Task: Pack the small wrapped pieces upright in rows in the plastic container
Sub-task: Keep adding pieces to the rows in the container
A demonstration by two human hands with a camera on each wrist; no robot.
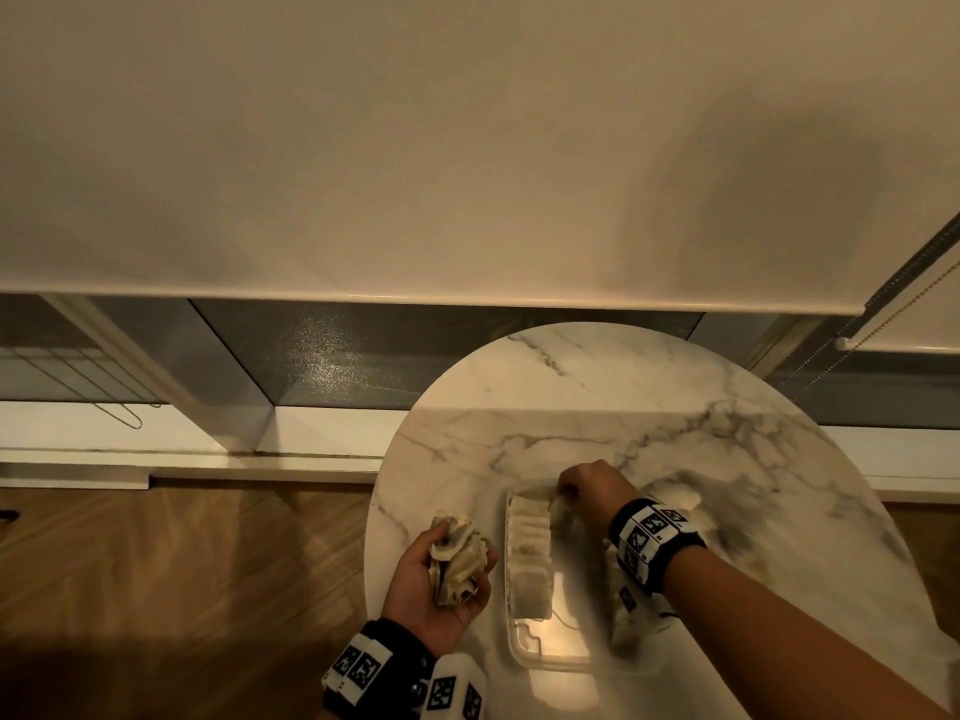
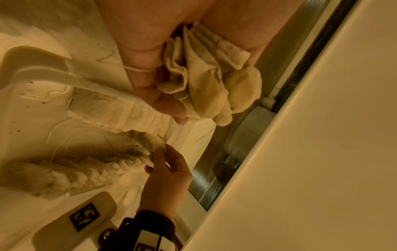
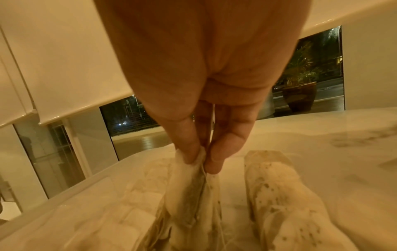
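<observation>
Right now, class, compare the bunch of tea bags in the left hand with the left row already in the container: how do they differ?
The bunch of tea bags is crumpled and jumbled, gripped in the left hand beside the plastic container; the left row stands upright, edge to edge, inside it. The bunch fans out every way; the left row runs in one straight line. Both are the same pale, stained paper tea bags.

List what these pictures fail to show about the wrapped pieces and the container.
- How many pieces the left hand holds: crumpled together in the bunch in the head and left wrist views.
- Right row of pieces: partly behind the right forearm in the head view, cut by the frame edge in the right wrist view.
- Near end of the plastic container: glare blurs it in the head view.
</observation>
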